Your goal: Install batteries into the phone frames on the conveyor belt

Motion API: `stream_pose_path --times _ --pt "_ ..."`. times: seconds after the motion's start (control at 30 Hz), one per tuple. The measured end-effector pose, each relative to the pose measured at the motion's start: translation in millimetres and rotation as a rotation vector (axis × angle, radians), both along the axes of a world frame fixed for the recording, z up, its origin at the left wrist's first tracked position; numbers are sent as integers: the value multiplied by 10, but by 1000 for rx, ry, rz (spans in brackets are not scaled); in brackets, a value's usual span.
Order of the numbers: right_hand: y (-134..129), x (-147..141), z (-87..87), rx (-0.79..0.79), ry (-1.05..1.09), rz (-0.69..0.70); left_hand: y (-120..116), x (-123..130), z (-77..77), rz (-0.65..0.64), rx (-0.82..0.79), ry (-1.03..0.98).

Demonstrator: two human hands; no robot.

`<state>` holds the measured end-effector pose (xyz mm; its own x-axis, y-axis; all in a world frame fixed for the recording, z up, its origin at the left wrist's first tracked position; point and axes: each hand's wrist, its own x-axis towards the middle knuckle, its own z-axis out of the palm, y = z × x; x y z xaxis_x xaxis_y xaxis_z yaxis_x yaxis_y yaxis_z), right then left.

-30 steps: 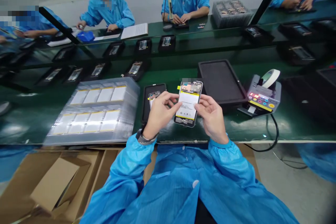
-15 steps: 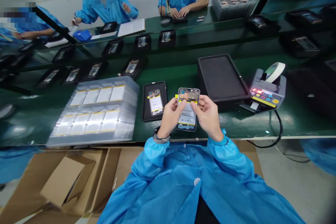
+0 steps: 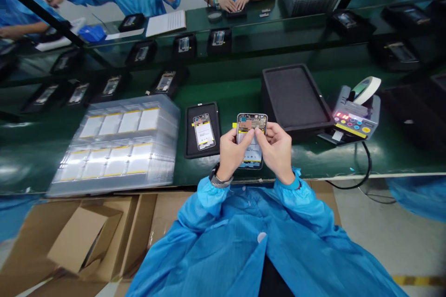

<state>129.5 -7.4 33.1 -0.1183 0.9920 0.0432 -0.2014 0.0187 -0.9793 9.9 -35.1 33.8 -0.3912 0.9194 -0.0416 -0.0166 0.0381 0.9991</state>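
Between my two hands is an opened smartphone [image 3: 252, 154], its circuit board showing at the top and a white battery below. My left hand [image 3: 232, 148] grips its left edge, with the thumb laid over the upper end of the battery. From the right, my right hand [image 3: 276, 151] holds the other edge, and its thumb presses near the same spot beside the left one. A yellow tab sticks out at the phone's upper left. Left of my hands, a second opened phone [image 3: 204, 132] lies in a black foam tray [image 3: 189, 141].
Stacked clear plastic trays [image 3: 163, 148] of white batteries stand at left. A black foam block [image 3: 291, 93] and a tape dispenser [image 3: 358, 118] are on the right. Several phones in black trays line the conveyor behind. Co-workers sit across; cardboard boxes [image 3: 78, 236] lie below the bench.
Both thumbs have shifted up slightly on the phone, toward the circuit board. The camera view has tilted a little. Across the bench, a co-worker at the left has stretched an arm out sideways.
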Motion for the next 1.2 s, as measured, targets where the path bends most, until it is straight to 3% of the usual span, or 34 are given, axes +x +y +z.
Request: stream_pose_path --times 0.37,0.53,0.63,0.67,0.73,0.8,0.87,0.93,1.03,1.2 --pt "-39 -58 -29 72 -114 -57 1 -38 23 -2 -33 -63" --pt "-57 -15 42 -3 -51 24 -101 -140 -10 -238 -83 -249" --pt "-143 299 109 -4 -142 26 -153 -197 -95 -306 -122 -397" --pt "-176 468 120 -8 -193 -25 -155 -211 -125 -300 -139 -430" --pt "-213 867 94 -28 -277 -254 -133 -235 -174 -250 -154 -458" --pt "-170 1280 -12 -48 -326 -579 -88 -251 -201 -187 -145 -449" --pt "-48 1616 -187 -75 -359 -792 -37 -254 -207 -157 -140 -435" --pt "105 1820 -374 -125 -387 -853 3 -241 -199 -158 -141 -425" --pt "285 1895 -559 -166 -380 -851 26 -207 -181 -176 -135 -410" --pt "386 1826 -599 -175 -324 -819 2 -193 -178 -189 -134 -404"
